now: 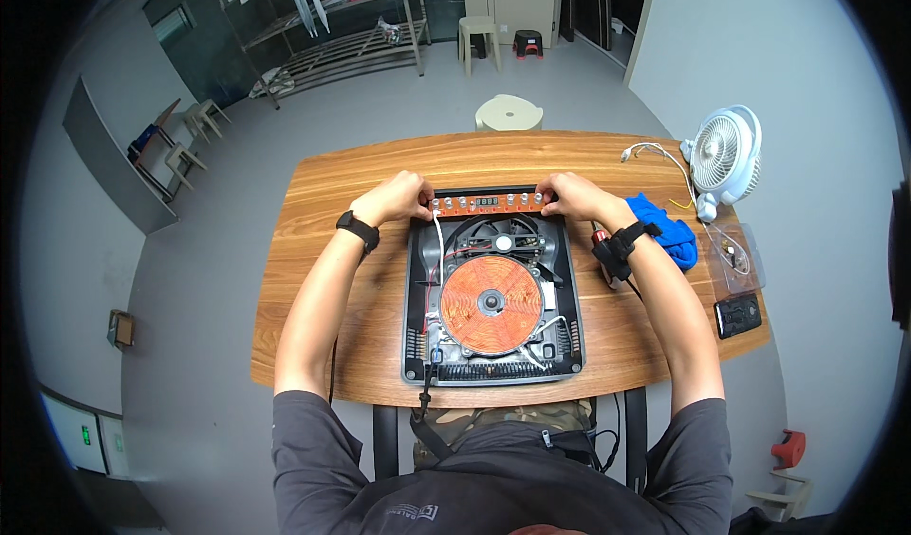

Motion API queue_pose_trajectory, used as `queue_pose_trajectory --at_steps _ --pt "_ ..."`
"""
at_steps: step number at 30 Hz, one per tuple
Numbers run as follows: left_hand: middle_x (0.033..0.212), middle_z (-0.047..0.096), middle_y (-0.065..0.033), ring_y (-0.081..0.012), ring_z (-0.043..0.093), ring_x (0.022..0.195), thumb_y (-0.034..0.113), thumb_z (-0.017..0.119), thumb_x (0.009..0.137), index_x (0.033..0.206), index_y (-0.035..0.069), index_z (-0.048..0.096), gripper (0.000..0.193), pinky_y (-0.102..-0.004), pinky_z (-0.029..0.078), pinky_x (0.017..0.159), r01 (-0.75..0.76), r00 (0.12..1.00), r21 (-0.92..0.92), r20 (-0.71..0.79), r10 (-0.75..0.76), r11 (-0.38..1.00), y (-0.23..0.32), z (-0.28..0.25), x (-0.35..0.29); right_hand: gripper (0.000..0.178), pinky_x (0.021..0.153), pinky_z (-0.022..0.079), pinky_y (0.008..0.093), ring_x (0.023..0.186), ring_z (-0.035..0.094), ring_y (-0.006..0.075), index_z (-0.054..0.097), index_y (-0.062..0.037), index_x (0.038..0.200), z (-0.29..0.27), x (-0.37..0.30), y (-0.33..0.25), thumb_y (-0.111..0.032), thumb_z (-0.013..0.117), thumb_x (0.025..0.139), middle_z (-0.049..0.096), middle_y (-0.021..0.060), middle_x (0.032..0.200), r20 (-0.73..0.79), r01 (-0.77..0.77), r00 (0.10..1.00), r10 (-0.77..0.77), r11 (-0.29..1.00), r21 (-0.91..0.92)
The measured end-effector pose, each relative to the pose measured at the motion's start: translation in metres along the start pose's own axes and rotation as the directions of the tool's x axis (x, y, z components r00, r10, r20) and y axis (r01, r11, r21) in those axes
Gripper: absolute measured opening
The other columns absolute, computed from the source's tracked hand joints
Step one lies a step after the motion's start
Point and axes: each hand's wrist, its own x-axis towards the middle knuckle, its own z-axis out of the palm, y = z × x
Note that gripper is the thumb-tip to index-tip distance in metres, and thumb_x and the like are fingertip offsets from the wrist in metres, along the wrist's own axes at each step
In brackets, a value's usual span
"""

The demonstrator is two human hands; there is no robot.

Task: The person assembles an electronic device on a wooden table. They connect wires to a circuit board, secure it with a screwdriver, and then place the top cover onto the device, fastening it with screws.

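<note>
My left fingers (pixel 423 199) and right fingers (pixel 552 189) pinch opposite ends of the orange circuit board (pixel 487 203) — it lies between them along the open black housing's (pixel 569 293) far edge. Fan (pixel 503 243) just nearside of fingers; copper coil (pixel 467 305) nearer me. Blue cloth (pixel 674 243) right of both, on desk (pixel 332 169).

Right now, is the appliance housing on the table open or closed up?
Open: no cover lies over the appliance housing, leaving the round copper coil and fan exposed inside.

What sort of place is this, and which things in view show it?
Probably a workshop or workroom: an opened induction cooker, its coil bare, lies on a wooden table, with a metal rack beyond.
</note>
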Motion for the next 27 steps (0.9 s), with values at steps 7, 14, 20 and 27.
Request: queue_pose_trajectory --at_steps 7,14,20,27 --pt "0.09 0.076 -0.0173 -0.0277 0.074 0.086 0.017 0.089 0.075 0.102 -0.003 0.075 0.037 -0.0369 0.06 0.079 -0.001 1.0 -0.005 -0.011 0.001 1.0 0.0 0.002 -0.001 0.041 0.084 0.055 0.0402 0.092 0.07 0.0308 0.071 -0.0009 0.116 0.005 -0.003 0.0 -0.015 0.084 0.08 0.074 0.0133 0.097 -0.055 -0.031 0.998 0.032 0.999 0.022" --pt "0.095 0.074 -0.0161 -0.0264 0.073 0.088 0.015 0.088 0.075 0.106 -0.003 0.074 0.038 -0.0366 0.06 0.081 -0.041 0.998 -0.033 -0.055 0.039 0.999 -0.012 0.011 -0.003 0.038 0.08 0.055 0.0396 0.089 0.071 0.0293 0.071 -0.0012 0.114 0.007 -0.001 0.005 -0.014 0.084 0.081 0.075 0.0127 0.093 -0.043 -0.053 0.998 0.056 0.996 0.065" --pt "0.099 0.072 -0.0159 -0.0284 0.071 0.092 0.01 0.083 0.079 0.11 -0.002 0.074 0.034 -0.0385 0.059 0.082 -0.118 0.988 0.061 -0.091 0.123 0.991 -0.006 0.01 -0.018 0.036 0.078 0.055 0.0393 0.087 0.072 0.0279 0.072 -0.0019 0.114 0.009 -0.003 0.005 -0.013 0.083 0.082 0.075 0.0114 0.09 -0.063 -0.048 0.997 0.052 0.996 0.07" --pt "0.091 0.073 -0.0146 -0.0304 0.072 0.086 0.01 0.078 0.084 0.102 0.002 0.074 0.02 -0.0399 0.058 0.078 -0.097 0.985 -0.061 -0.15 0.087 0.993 0.027 0.004 -0.049 0.039 0.079 0.055 0.039 0.087 0.072 0.0288 0.068 -0.0001 0.118 0.006 -0.001 0.004 -0.013 0.081 0.084 0.075 0.0139 0.092 -0.016 -0.065 0.998 0.066 0.996 0.057"
